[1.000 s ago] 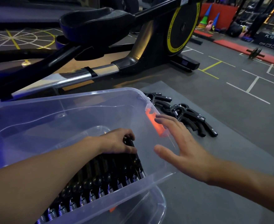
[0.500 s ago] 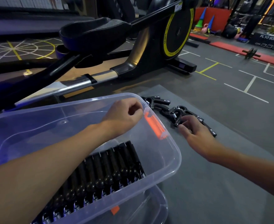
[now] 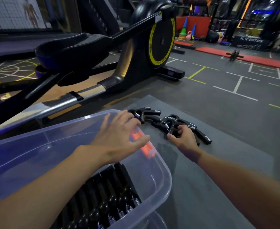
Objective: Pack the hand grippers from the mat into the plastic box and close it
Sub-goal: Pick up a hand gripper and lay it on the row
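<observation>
A clear plastic box [image 3: 166, 177] sits at the lower left, with a row of several black hand grippers [image 3: 103, 197] packed inside. More black hand grippers [image 3: 202, 136] lie in a loose pile on the grey mat [image 3: 210, 179], just right of the box. My left hand [image 3: 119, 136] reaches over the box's far corner with fingers spread. Its fingertips are at a single hand gripper [image 3: 146, 113] lying on the mat. My right hand [image 3: 183, 138] rests on the pile, thumb and fingers curled round one gripper [image 3: 169, 125].
A black and yellow exercise machine [image 3: 160, 42] with a long rail [image 3: 53, 104] stands just behind the box and mat. An orange latch [image 3: 144, 144] shows through the box's end wall. A second clear plastic piece [image 3: 154, 219] lies under the box. Grey gym floor with painted lines stretches to the right.
My left hand lifted out of the box, opened and moved right over its far corner to the mat. My right hand reached the pile and curled its fingers on a gripper.
</observation>
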### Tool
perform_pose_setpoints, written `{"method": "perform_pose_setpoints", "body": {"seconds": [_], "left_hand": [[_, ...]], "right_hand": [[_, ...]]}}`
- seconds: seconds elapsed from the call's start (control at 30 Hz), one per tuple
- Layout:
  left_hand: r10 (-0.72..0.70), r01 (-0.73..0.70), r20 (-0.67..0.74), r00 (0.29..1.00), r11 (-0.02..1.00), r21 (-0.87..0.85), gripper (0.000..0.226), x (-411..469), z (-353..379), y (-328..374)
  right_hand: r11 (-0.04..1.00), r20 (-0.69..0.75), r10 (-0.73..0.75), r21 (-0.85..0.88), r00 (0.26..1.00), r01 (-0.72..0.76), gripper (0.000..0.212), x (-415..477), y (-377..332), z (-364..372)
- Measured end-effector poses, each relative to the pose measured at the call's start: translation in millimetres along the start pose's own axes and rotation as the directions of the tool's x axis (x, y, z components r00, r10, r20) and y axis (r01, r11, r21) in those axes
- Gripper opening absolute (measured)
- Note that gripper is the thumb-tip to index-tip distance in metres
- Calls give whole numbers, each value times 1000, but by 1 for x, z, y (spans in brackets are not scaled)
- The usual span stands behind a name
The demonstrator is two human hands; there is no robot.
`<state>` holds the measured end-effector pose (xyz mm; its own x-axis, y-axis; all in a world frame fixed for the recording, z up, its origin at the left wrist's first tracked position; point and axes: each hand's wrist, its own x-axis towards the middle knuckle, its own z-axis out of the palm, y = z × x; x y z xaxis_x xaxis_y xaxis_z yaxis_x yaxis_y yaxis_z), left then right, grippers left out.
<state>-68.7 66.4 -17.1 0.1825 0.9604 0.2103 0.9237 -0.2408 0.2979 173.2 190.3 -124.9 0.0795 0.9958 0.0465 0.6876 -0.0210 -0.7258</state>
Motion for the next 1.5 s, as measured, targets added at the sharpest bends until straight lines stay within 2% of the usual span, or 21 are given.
{"method": "perform_pose_setpoints", "body": {"seconds": [0.07,0.17,0.27,0.4,0.5,0.6,0.7,0.8,0.9,0.97,1.07,1.17,1.23,1.37,1.5], "left_hand": [[-13,13,20,1000,1000,16,73,1,1,-1],[-19,17,36,999,998,57,76,1,0,-1],[-22,19,44,999,997,73,77,1,0,-2],[-25,22,41,999,997,69,78,1,0,-1],[-25,22,42,999,998,66,78,1,0,0],[-29,27,38,999,998,62,77,1,0,0],[-28,25,34,999,998,61,76,1,1,0],[-26,24,42,999,998,54,75,0,0,0],[-33,31,54,998,998,46,76,-2,-2,1],[-44,42,71,997,999,29,78,-2,-3,2],[-44,44,112,993,999,5,81,-5,-5,2],[-34,36,166,986,999,-8,75,-9,-13,3],[-29,34,172,985,999,-30,67,-12,-20,4],[-14,20,73,997,996,-91,55,-19,-33,1],[-21,10,-89,996,992,-125,47,-28,-53,-5]], "right_hand": [[997,-17,70,-19,997,-70,72,15,12,2],[988,3,142,-60,990,-142,70,26,29,5],[987,23,159,-7,987,-159,73,34,44,10],[975,-11,191,-114,982,-191,76,38,55,13],[971,24,227,-85,974,-225,75,39,64,16],[971,11,228,66,974,-229,50,31,66,20],[979,-65,183,103,981,-176,27,25,59,25],[978,-158,168,149,973,-145,26,26,46,25],[958,-230,230,223,946,-179,22,30,31,18],[932,-249,289,293,924,-212,22,33,24,13],[867,-202,363,432,910,-249,19,32,16,6],[771,-167,405,591,899,-238,5,22,4,-6],[682,-136,416,701,899,-209,10,13,-12,-19],[564,-59,341,812,938,-154,8,-12,-63,-50],[546,-6,237,828,971,-128,15,-42,-120,-73]]}}
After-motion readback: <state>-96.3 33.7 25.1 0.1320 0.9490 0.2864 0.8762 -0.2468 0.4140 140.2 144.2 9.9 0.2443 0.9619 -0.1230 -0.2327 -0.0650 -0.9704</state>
